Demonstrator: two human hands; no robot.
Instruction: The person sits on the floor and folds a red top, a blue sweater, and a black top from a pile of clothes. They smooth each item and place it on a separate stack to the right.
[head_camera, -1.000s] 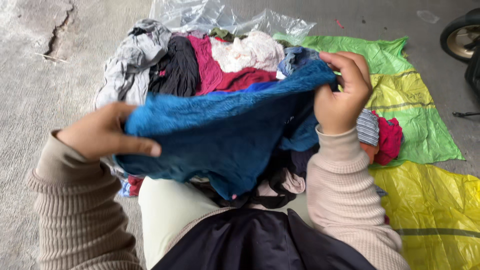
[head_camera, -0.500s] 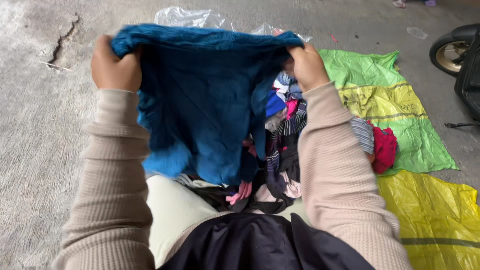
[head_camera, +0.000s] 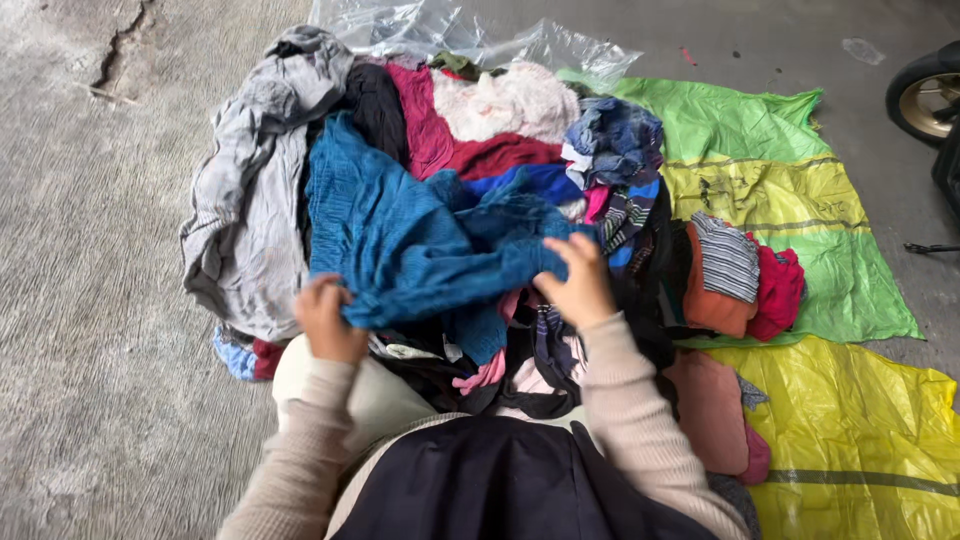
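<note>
A blue knitted garment (head_camera: 410, 235) lies spread over the top of a heap of clothes (head_camera: 470, 150) on the ground. My left hand (head_camera: 328, 320) grips its near left edge. My right hand (head_camera: 578, 282) pinches its near right edge, fingers closed on the fabric. Both sleeves are beige ribbed knit. Around the blue garment lie a grey shirt (head_camera: 255, 190), a dark red top (head_camera: 440, 140), a cream fluffy piece (head_camera: 505, 100) and a denim piece (head_camera: 615, 140).
Green and yellow plastic sheets (head_camera: 790, 210) cover the ground at right, with a small folded stack of striped, orange and red clothes (head_camera: 740, 275) on them. Clear plastic (head_camera: 450, 30) lies behind the heap. A scooter wheel (head_camera: 925, 95) stands at far right. Cracked concrete (head_camera: 90, 250) at left.
The blue garment was held up high and stretched between both hands; now both hands have come down and it lies on the heap, still gripped at its near edge.
</note>
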